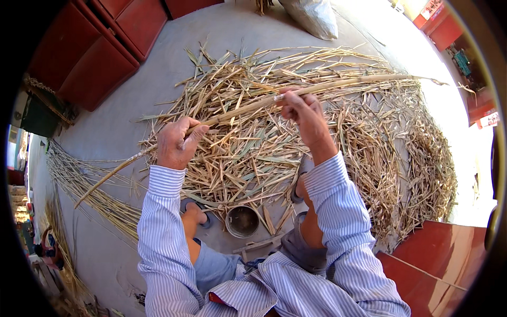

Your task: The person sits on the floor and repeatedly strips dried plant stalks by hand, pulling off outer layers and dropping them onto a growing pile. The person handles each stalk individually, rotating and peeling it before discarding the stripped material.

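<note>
A long, pale tan reed stalk [240, 111] spans the view, from the lower left up toward the far right, where its thin tip ends. My left hand [177, 141] is closed around the stalk, thumb along its top. Farther along, my right hand [303, 112] is closed with fingers and thumb at the stalk. Something small and whitish [279, 98] shows at those fingertips; I cannot make out what it is. Beneath both hands spreads a heap of dry leaf sheaths and husks [248, 153].
A round metal bowl [242, 221] stands on the floor between my feet. To the left lies a bundle of thin stalks [105, 195]. Red cabinets [100, 53] stand at the far left, a pale sack [311, 18] at the back. Red panels [422, 259] lie at the near right.
</note>
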Motion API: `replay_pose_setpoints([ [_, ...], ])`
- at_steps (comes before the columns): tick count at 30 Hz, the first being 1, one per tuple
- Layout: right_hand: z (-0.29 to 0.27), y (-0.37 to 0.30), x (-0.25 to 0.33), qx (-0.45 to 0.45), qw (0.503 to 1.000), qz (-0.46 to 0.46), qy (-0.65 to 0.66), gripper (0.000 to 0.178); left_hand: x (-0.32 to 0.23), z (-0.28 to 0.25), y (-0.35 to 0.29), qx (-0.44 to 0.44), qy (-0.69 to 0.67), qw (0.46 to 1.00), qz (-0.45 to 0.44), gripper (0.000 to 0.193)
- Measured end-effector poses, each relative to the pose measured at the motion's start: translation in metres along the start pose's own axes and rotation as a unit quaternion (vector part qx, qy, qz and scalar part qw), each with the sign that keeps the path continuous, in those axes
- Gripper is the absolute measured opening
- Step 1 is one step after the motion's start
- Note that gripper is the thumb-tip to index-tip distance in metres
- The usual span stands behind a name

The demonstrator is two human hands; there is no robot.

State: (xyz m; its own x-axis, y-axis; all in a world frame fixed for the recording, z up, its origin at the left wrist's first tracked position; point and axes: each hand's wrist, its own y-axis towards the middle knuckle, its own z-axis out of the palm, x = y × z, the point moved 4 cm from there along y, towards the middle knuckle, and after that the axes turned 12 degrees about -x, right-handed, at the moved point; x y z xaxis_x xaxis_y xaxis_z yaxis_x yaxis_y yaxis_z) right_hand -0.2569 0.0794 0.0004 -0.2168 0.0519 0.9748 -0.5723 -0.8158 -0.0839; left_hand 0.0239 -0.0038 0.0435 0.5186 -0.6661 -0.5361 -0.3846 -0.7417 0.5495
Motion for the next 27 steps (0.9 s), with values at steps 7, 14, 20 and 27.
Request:
replay_pose_setpoints([
  [7, 0.056, -0.027, -0.027, 0.113, 0.991, 0.065, 0.025, 0.018, -0.025, 0.030, 0.011, -0.018, 0.002, 1.000, 0.022, 0.028],
  [14, 0.056, -0.027, -0.026, 0.057, 0.996, 0.042, 0.053, 0.015, -0.029, 0.037, 0.011, -0.045, -0.013, 0.999, 0.018, 0.024],
  [20, 0.050, -0.023, -0.035, 0.022, 0.997, 0.031, 0.066, 0.014, -0.036, 0.043, 0.008, 0.002, -0.012, 1.000, -0.028, 0.025],
  [27, 0.051, -0.026, -0.021, 0.057, 0.994, 0.033, 0.090, 0.021, -0.030, 0.035, 0.011, 0.022, -0.019, 0.999, -0.032, 0.025],
])
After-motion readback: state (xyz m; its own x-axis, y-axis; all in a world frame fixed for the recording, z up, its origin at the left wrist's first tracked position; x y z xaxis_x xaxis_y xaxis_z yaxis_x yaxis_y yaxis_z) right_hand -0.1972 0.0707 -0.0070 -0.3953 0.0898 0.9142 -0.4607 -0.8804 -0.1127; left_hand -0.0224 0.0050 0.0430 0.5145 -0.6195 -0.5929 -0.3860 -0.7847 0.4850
